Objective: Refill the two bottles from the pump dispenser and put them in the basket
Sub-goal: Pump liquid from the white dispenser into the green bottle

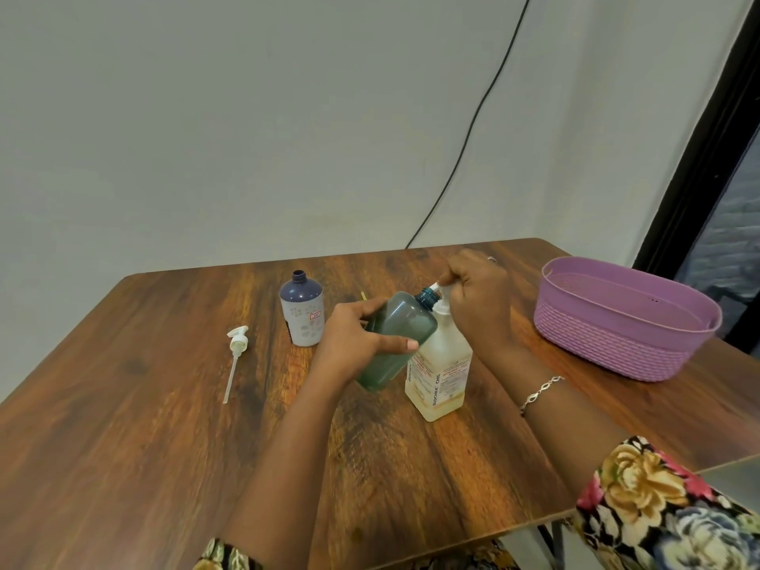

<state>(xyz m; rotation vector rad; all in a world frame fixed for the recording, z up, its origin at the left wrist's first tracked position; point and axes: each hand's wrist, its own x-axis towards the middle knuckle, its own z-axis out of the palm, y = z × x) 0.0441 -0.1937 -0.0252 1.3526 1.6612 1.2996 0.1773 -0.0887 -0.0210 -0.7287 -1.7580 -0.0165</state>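
1. Your left hand (362, 335) grips the green bottle (397, 333) round its body, fingers wrapped over the far side and thumb lying along the near side. The bottle is clear of the bench (164, 425) and tilted, with its open neck up and to the right, against the white spout of the pump dispenser (442, 372).

2. Your right hand (477, 298) sits on top of the pump dispenser, fingers curled round the white pump head. The dispenser stands upright on the bench, near the middle. Its label reads "BIOCHEK CHG" running up the side (the smaller print is too fine to read).

3. The blue bottle (302, 314) stands upright and uncapped, left of the green bottle and apart from it. Its pale label carries a small red-framed mark, which is not legible.

4. A loose pump (237, 343) with its long tube lies flat on the bench, left of the blue bottle.

5. The purple basket (617, 335) rests at the right edge of the bench, well apart from both bottles.
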